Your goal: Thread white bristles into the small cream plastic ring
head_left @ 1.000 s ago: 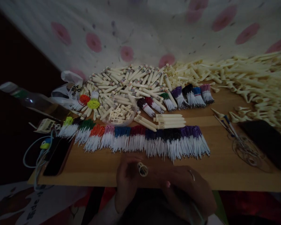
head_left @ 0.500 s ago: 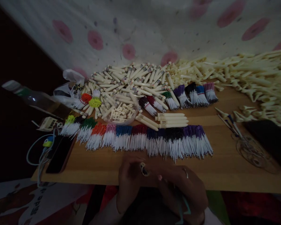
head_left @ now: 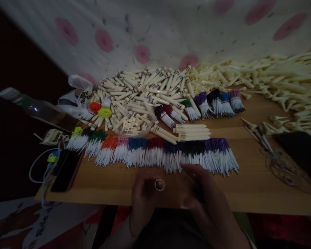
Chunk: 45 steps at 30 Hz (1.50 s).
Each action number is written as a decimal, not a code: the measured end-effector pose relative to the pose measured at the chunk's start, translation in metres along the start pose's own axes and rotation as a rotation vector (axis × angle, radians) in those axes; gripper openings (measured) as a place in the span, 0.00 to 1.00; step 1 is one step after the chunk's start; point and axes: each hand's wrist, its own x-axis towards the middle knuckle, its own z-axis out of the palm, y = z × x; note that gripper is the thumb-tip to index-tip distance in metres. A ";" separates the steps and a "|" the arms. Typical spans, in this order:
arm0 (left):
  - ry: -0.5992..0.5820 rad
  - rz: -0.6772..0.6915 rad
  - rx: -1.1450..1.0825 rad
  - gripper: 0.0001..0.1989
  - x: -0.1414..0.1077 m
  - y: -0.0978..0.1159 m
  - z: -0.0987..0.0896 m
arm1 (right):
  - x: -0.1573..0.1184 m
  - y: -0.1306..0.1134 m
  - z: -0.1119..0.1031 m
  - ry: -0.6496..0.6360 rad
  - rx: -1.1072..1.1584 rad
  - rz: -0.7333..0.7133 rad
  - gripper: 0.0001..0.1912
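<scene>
My left hand (head_left: 144, 193) is closed around a cream pen barrel (head_left: 160, 185) at the table's front edge. The barrel's round open end faces up toward me, and the fingers hide most of its length. Just to the right, my right hand (head_left: 203, 197) is reaching forward, thumb and index finger apart. Its index fingertip is at the lower ends of the black-topped refills (head_left: 193, 150); whether it touches one is unclear. Dark blue refills (head_left: 170, 157) and purple refills (head_left: 220, 154) lie on either side of these. Blur and shadow obscure the right palm.
Behind the refill row are assembled pens (head_left: 193, 132), a clear tub (head_left: 134, 126) of small cream parts and banded refill bundles (head_left: 203, 105). Cream parts (head_left: 287, 79) are heaped at right. A phone (head_left: 66, 171) and a bottle (head_left: 38, 109) are at left; a dark object (head_left: 300, 152) lies right.
My right hand has moved away from the left hand, forward toward the refills, and its thumb and index finger have spread. The barrel's open end now shows more fully in my left hand.
</scene>
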 end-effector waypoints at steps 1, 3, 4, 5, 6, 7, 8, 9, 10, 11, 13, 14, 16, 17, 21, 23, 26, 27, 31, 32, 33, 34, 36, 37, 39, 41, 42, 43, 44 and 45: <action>0.008 -0.003 0.012 0.08 0.000 -0.002 -0.002 | -0.001 -0.002 -0.003 -0.012 -0.024 0.037 0.13; 0.024 -0.007 0.030 0.08 -0.001 -0.005 -0.005 | -0.004 -0.005 -0.006 -0.097 -0.060 0.113 0.08; 0.031 -0.008 0.036 0.08 -0.001 -0.006 -0.006 | -0.005 -0.007 -0.007 -0.153 -0.063 0.135 0.08; 0.036 -0.007 0.040 0.09 -0.001 -0.007 -0.007 | -0.005 -0.008 -0.006 -0.209 -0.056 0.139 0.10; 0.038 -0.006 0.041 0.09 0.000 -0.007 -0.008 | -0.005 -0.008 -0.006 -0.247 -0.048 0.130 0.11; 0.039 -0.006 0.041 0.10 0.000 -0.007 -0.009 | -0.004 -0.008 -0.005 -0.254 -0.044 0.110 0.11; 0.039 -0.006 0.038 0.10 0.000 -0.006 -0.009 | -0.003 -0.007 -0.004 -0.242 -0.051 0.098 0.10; 0.040 -0.005 0.034 0.10 0.000 -0.006 -0.009 | -0.002 -0.006 -0.004 -0.222 -0.065 0.094 0.10; 0.039 -0.003 0.028 0.10 0.000 -0.005 -0.009 | 0.000 -0.004 -0.004 -0.197 -0.081 0.096 0.09; 0.034 0.000 0.023 0.10 0.000 -0.004 -0.009 | 0.001 -0.003 -0.005 -0.178 -0.089 0.095 0.10; 0.024 0.006 0.012 0.09 0.000 -0.002 -0.008 | 0.004 -0.001 -0.008 -0.188 -0.090 0.083 0.11; 0.020 0.009 0.007 0.09 0.000 -0.002 -0.007 | 0.005 -0.001 -0.009 -0.206 -0.090 0.071 0.11; 0.012 0.012 0.000 0.10 0.000 -0.001 -0.007 | 0.005 -0.001 -0.011 -0.238 -0.100 0.048 0.13; 0.007 0.013 -0.001 0.10 0.000 -0.001 -0.007 | 0.005 -0.001 -0.011 -0.251 -0.107 0.039 0.13; -0.017 0.017 0.009 0.09 -0.001 -0.002 -0.009 | 0.002 0.001 -0.008 -0.265 -0.131 0.030 0.17; -0.022 0.018 0.020 0.09 -0.002 -0.004 -0.010 | 0.001 0.001 -0.007 -0.265 -0.153 0.029 0.19; -0.031 0.018 0.033 0.10 -0.004 -0.006 -0.012 | 0.000 0.000 -0.006 -0.263 -0.174 0.028 0.21; -0.034 0.016 0.037 0.11 -0.004 -0.007 -0.013 | 0.000 -0.001 -0.006 -0.267 -0.172 0.027 0.21; -0.062 -0.006 0.061 0.11 -0.006 -0.003 -0.018 | 0.001 -0.005 -0.006 -0.301 -0.187 0.023 0.20; -0.081 -0.009 0.080 0.11 -0.006 -0.001 -0.020 | 0.001 -0.005 -0.007 -0.300 -0.200 0.012 0.20; -0.109 -0.004 0.108 0.11 -0.006 0.000 -0.023 | 0.001 -0.005 -0.008 -0.300 -0.210 0.003 0.19; -0.143 0.010 0.143 0.10 -0.005 0.002 -0.026 | 0.001 -0.006 -0.010 -0.298 -0.213 -0.008 0.18; -0.222 0.058 0.239 0.10 -0.003 0.005 -0.032 | 0.003 -0.007 -0.015 -0.307 -0.188 -0.010 0.15; -0.258 0.089 0.290 0.10 -0.002 0.006 -0.036 | 0.005 -0.008 -0.018 -0.318 -0.169 -0.005 0.15; -0.319 0.136 0.369 0.10 0.000 0.007 -0.042 | 0.011 -0.010 -0.025 -0.358 -0.140 -0.018 0.17; -0.370 0.167 0.413 0.11 0.001 0.006 -0.047 | 0.017 -0.011 -0.032 -0.393 -0.158 -0.076 0.20; -0.388 0.179 0.414 0.11 0.001 0.006 -0.048 | 0.020 -0.010 -0.034 -0.399 -0.187 -0.118 0.22; -0.396 0.184 0.402 0.12 0.001 0.004 -0.048 | 0.023 -0.010 -0.036 -0.403 -0.223 -0.156 0.23; -0.389 0.177 0.382 0.12 0.001 0.003 -0.048 | 0.024 -0.008 -0.037 -0.395 -0.258 -0.183 0.23; -0.367 0.162 0.351 0.12 0.000 0.001 -0.047 | 0.025 -0.007 -0.037 -0.383 -0.278 -0.190 0.21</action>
